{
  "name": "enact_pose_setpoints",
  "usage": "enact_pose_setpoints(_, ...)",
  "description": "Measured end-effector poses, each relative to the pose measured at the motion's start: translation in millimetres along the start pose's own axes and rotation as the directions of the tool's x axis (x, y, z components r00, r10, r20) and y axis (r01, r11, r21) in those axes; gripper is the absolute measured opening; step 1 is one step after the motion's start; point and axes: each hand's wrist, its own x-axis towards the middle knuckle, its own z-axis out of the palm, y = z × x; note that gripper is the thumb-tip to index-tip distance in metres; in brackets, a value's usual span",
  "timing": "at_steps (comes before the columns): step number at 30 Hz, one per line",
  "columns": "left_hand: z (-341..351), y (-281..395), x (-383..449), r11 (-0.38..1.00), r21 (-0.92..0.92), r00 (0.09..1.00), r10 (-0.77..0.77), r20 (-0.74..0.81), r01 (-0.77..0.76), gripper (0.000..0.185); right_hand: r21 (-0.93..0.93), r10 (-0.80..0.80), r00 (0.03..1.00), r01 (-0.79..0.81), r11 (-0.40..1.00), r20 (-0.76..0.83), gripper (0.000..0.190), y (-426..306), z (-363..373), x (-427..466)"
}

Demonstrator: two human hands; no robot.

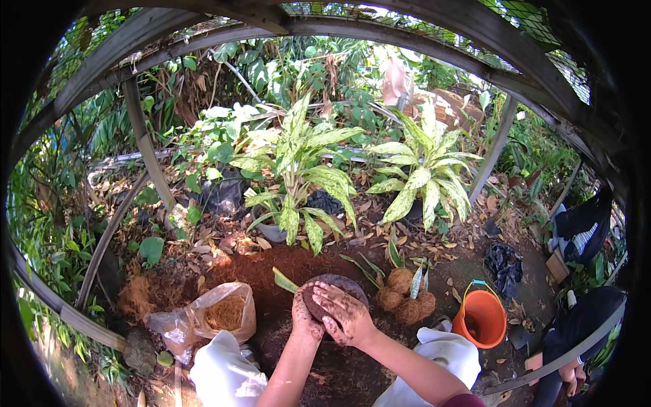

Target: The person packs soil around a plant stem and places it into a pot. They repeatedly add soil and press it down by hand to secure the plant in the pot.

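Both my hands are smeared with soil and cupped around a dark brown soil ball (312, 304). My left hand (304, 318) supports its left side, while my right hand (346, 315) lies across it with fingers extended. A variegated, yellow-edged leaf (285, 280) sticks out to the left beside the ball; its base is hidden. Behind and under my hands is a dark round shape (351, 286); whether it is a bowl of soil or part of the ball, I cannot tell. Right of my hands sit several coconut-fibre-wrapped balls (408, 311) with snake plant leaves (416, 283).
A clear plastic bag (247, 310) of coconut fibre stands left, loose fibre (140, 300) beyond it. An orange bucket (479, 319) is at right, near a crumpled black plastic bag (503, 267). Two variegated plants (292, 178) grow ahead. Another person's hand (572, 374) shows lower right.
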Motion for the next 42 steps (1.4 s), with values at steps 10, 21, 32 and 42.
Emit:
enact_pose_setpoints(10,2.4,0.2,2.1,0.999,0.033,0.995,-0.004,0.101,0.001,0.022,0.166,0.058,0.99,-0.036,0.985,-0.129,0.029,0.3,-2.4,-0.8)
enact_pose_setpoints(21,-5.9,-5.3,9.2,0.989,-0.059,0.967,-0.119,0.224,0.135,0.023,0.243,0.223,0.97,-0.194,0.95,-0.099,0.034,4.6,-1.9,-4.5)
enact_pose_setpoints(32,17.7,-25.3,-10.4,0.992,0.12,0.991,0.03,0.128,-0.046,0.039,0.744,0.583,0.765,-0.217,0.632,-0.272,0.032,21.1,24.5,-10.3)
enact_pose_setpoints(42,14.7,3.8,-2.4,0.992,-0.098,0.991,0.094,0.094,-0.084,0.021,0.24,0.549,0.822,-0.508,0.827,-0.153,0.051,-1.1,9.2,-2.6)
